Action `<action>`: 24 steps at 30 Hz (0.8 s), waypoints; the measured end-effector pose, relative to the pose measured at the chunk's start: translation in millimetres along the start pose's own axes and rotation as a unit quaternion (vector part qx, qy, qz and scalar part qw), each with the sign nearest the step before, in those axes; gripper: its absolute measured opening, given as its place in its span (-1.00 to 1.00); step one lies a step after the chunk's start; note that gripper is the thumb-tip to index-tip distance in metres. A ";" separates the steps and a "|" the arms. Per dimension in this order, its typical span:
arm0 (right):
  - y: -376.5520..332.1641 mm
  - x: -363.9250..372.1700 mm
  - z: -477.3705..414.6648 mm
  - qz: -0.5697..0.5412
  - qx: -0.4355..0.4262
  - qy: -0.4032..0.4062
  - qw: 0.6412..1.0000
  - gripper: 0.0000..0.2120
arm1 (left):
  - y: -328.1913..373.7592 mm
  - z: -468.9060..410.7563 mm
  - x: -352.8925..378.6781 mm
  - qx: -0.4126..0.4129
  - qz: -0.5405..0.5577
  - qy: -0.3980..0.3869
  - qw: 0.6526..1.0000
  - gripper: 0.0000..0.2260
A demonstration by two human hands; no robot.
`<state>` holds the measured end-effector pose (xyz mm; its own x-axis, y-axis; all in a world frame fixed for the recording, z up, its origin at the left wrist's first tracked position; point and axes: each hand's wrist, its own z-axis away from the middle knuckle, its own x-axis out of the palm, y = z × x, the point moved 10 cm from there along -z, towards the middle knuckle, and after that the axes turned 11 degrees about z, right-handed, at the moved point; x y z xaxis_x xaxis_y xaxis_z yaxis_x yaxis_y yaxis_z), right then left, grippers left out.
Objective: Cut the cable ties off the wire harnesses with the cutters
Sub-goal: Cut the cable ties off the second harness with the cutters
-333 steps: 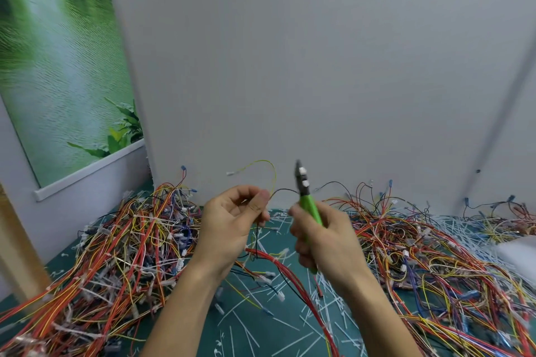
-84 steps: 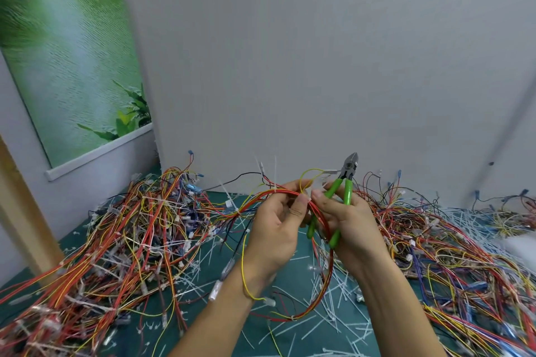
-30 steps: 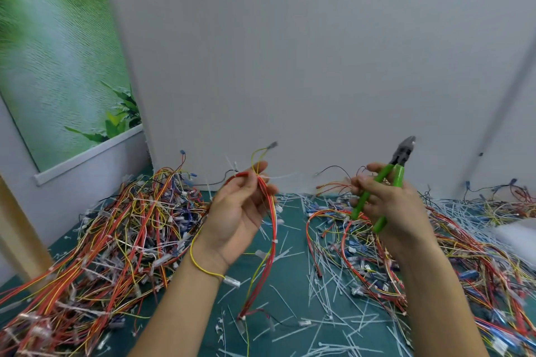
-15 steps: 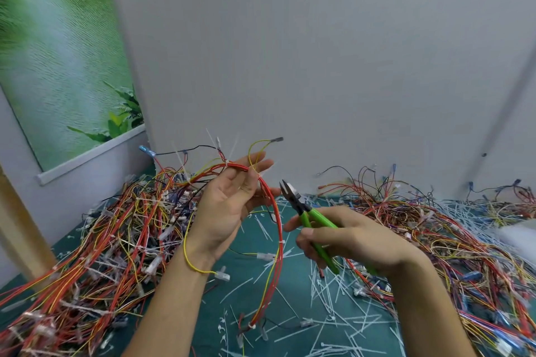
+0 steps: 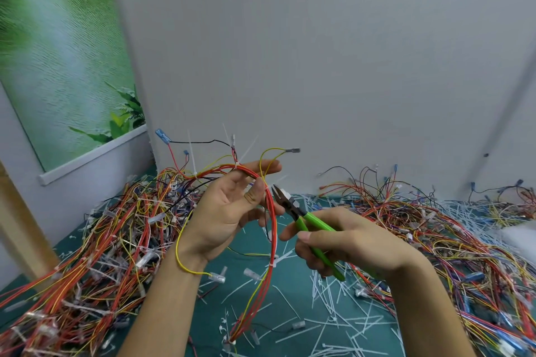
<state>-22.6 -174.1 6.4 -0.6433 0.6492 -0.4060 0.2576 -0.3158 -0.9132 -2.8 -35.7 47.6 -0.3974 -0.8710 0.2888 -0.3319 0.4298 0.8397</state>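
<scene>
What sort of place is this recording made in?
Likely a manual wire-harness rework bench: heaps of wire harnesses on a green mat, cut cable ties strewn over it, the left hand gripping one harness and the right hand holding green-handled cutters.

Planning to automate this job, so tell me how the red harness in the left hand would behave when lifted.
Probably floppy: the red harness bends over the left hand and hangs to the mat. Likely light: fingers alone carry it. Its yellow branch curls by the wrist, so snagging seems likely.
</scene>
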 end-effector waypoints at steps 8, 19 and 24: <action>-2.6 2.4 5.6 0.015 -0.013 -0.019 1.000 -0.78 | 5.0 3.6 3.6 0.000 0.016 -0.032 0.999 -0.68; -13.6 8.3 3.5 -0.004 -0.035 -0.008 0.999 -0.83 | 8.0 4.8 6.5 0.000 0.015 -0.005 1.000 -0.75; -11.6 7.4 1.0 -0.007 -0.029 0.003 1.000 -0.82 | 6.8 3.8 1.4 -0.002 0.028 0.037 0.999 -0.78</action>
<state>-31.0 -166.4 14.0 -0.6436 0.6570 -0.3925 0.2900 -0.2653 -0.9195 -8.8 -33.1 51.9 -0.3513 -0.8607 0.3685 -0.3080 0.4779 0.8226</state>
